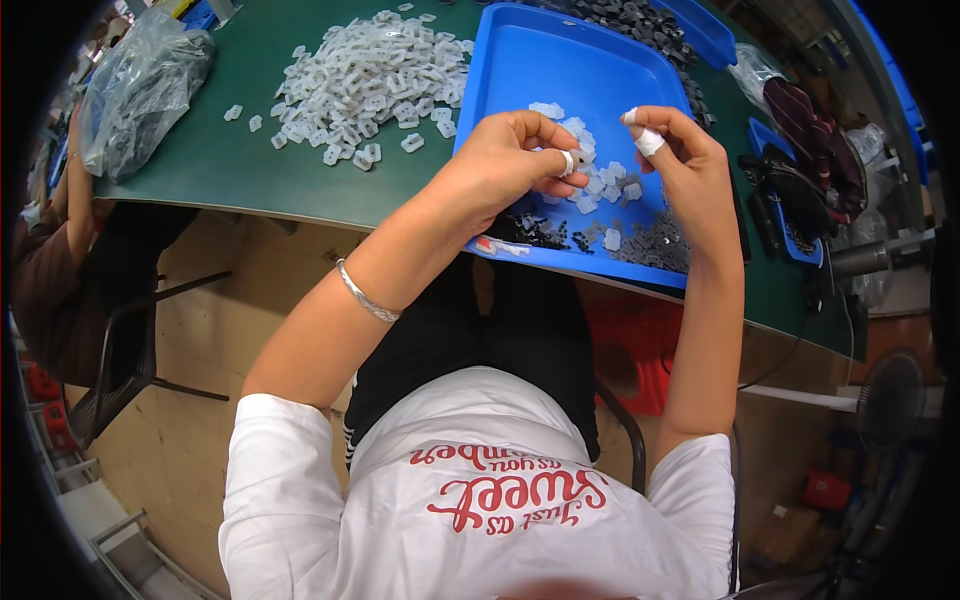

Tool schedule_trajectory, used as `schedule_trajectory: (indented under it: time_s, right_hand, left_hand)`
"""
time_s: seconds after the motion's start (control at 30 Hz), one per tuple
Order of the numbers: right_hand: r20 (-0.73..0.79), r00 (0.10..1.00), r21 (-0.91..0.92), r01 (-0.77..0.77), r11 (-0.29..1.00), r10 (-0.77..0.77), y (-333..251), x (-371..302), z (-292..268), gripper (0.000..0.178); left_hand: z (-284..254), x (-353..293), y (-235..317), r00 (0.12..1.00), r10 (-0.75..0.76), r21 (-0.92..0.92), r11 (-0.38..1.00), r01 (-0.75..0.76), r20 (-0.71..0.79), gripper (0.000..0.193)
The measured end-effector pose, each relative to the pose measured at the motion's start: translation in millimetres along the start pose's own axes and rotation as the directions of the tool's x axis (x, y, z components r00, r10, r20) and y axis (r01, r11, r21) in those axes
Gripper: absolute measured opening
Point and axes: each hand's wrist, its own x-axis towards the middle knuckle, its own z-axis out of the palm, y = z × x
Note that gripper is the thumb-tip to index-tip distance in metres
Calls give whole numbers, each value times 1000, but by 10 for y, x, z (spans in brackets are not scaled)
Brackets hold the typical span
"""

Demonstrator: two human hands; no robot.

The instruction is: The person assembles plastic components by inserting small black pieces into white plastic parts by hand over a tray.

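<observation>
Both my hands are raised over a blue tray [560,70] at the table's front edge. My left hand [515,155] is closed in a pinch, with white tape round the thumb; a tiny dark bit shows by its tip, too small to name. My right hand [692,165], apart from the left, has thumb and index finger bent together, both wrapped in white tape. Whatever it holds, if anything, cannot be made out. Below and between them lie translucent white plastic pieces [600,186], small black parts [537,231] and small grey parts [655,246], all in the tray.
Left of the tray, a large heap of translucent white plastic pieces [370,80] covers part of the green table [255,180]. Dark grey parts [640,20] are piled behind the tray. A clear plastic bag [150,85] stands far left, near another person's arm. Right are a smaller blue tray [800,245] and a fan [890,398].
</observation>
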Motion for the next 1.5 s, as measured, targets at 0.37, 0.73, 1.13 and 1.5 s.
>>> schedule_trajectory:
  time_s: [0.37,0.73,1.13,1.5]
  right_hand:
    - [92,988,373,-151,915,126,-22,-248,270,11]
    - [146,973,326,-217,920,177,52,-197,273,22]
    - [93,972,335,-234,913,215,15,-184,251,23]
    - [48,981,222,-194,956,188,-37,-166,323,14]
  left_hand:
    - [21,-19,3,994,79,36,996,-76,-76,26]
    - [9,-27,-26,993,119,72,991,-117,-22,23]
    - [34,-43,-25,985,169,160,972,-172,33,18]
    - [16,-37,-42,970,234,282,928,-242,63,27]
